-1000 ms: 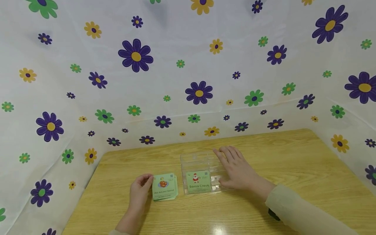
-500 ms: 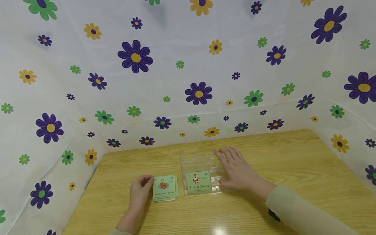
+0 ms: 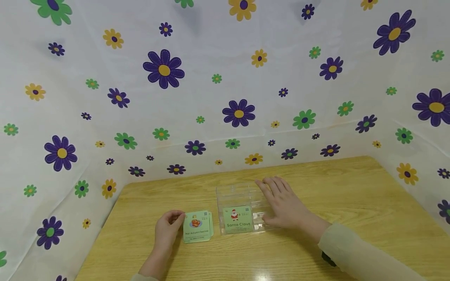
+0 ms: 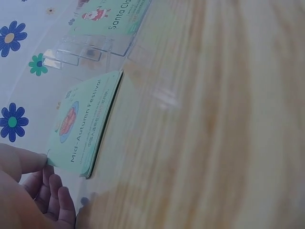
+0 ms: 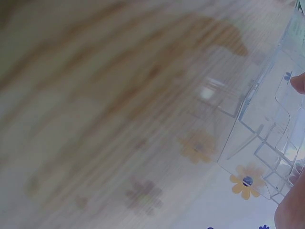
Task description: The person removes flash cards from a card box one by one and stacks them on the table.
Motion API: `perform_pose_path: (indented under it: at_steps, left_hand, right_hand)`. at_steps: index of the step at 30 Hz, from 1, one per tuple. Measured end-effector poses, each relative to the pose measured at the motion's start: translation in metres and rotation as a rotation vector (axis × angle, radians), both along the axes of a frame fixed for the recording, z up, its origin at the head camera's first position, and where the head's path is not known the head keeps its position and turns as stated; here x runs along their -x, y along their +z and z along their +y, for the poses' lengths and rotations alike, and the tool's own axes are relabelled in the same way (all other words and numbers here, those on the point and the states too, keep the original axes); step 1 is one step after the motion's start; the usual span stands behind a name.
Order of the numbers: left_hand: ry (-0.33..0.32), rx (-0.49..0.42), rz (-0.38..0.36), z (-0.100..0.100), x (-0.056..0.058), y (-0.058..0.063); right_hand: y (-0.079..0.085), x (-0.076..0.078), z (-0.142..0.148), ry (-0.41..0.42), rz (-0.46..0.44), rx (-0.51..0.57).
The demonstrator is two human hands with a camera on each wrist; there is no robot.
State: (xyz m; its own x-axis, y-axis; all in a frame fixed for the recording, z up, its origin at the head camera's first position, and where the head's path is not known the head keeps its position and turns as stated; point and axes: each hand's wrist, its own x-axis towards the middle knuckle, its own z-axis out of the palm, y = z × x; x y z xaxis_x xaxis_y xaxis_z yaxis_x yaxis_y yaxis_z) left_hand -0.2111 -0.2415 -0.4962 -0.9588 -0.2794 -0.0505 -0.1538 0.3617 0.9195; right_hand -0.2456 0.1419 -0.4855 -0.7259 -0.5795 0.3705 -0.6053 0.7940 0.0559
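A stack of light green picture cards point(image 3: 197, 227) lies on the table left of centre, its top one reading "Mid-Autumn Festival". At the stack's upper left corner my left hand point(image 3: 167, 230) pinches the top card point(image 4: 71, 129) between thumb and fingers; whether it also grips cards below is unclear. To the right lies a clear plastic case point(image 3: 232, 191) with compartments, and a "Santa Claus" card point(image 3: 238, 220) sits in its left one. Over the case's right part my right hand point(image 3: 283, 205) rests with fairly straight fingers, thumb at the near side, fingers toward the far side.
Under everything is a wood-grain table point(image 3: 218, 265). White flowered cloth point(image 3: 197, 93) hangs behind it and along both sides. A black band point(image 3: 328, 258) shows at my right cuff.
The top card has shifted slightly over the stack, so the edges showing below it now line up more closely. The right hand and the case have stayed in place.
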Motion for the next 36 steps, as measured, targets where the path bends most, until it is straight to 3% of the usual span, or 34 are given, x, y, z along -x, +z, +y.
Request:
perform_pose_path:
  at_steps: [30,36]
  left_hand:
    - [0.008,-0.013,0.021,0.0023,0.0005,0.0051]
    - [0.005,-0.015,0.033,0.0047,-0.0006,0.0057]
  right_hand:
    - [-0.0008,-0.0003,0.0005,0.004,0.011,0.004]
    - [0.0001,-0.0016,0.0003,0.005,-0.021,0.019]
